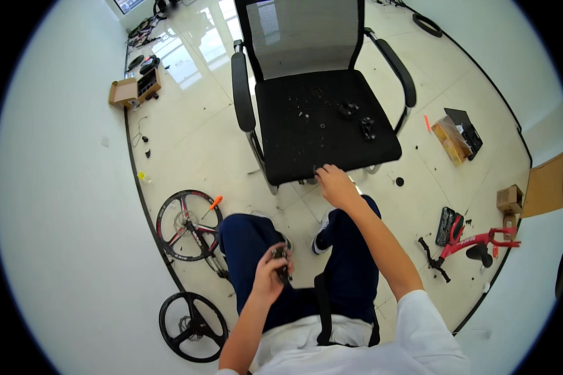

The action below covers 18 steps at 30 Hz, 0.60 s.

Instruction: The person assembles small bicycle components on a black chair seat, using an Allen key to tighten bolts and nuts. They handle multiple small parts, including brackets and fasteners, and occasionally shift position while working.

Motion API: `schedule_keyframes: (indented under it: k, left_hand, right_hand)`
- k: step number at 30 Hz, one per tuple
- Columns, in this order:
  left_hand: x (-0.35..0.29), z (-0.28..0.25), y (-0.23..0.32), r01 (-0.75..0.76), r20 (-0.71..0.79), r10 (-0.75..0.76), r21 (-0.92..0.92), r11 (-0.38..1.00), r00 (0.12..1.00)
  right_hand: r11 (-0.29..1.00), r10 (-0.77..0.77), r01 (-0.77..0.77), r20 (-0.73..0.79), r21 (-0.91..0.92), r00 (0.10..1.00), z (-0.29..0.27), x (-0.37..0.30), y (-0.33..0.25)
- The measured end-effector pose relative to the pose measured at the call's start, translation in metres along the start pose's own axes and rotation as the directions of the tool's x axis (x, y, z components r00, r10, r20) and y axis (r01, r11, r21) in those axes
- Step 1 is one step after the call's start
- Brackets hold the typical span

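Left hand [270, 275] over the lap, fingers curled tight around a small dark metal part [282, 262], mostly hidden, kind unclear. Right hand [336, 185] at the front edge of the black chair seat [294, 147], fingertips bent down, grip impossible to tell. Tiny screws and two dark pieces [356, 119] scattered on the seat, too small to identify.

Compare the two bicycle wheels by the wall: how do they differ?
The upper bicycle wheel has red trim on its rim and spokes; the lower bicycle wheel is plain black. An orange-handled screwdriver lies at the upper wheel; none lies by the lower one. Both lie on the floor with thick spokes and a disc at the hub.
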<state>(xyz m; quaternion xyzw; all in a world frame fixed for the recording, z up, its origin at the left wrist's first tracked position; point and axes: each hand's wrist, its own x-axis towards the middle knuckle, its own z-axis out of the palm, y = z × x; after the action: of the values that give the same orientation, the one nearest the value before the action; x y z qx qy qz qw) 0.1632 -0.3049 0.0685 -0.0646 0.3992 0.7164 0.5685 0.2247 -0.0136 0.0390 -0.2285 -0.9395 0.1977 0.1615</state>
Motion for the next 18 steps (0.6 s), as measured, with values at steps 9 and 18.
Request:
schedule_keyframes:
  k: [9,18]
  left_hand:
    - [0.05,-0.011,0.033,0.137,-0.013,-0.143,-0.222,0.965,0.99]
    - [0.08,-0.009,0.051,0.116,-0.04,-0.121,-0.106,0.988,0.992]
  right_hand:
    - [0.345,0.735,-0.572,0.165,0.744,0.658,0.032,0.157,0.112]
    - [0.092,0.992,-0.712,-0.003,0.696,0.125,0.057,0.229,0.126]
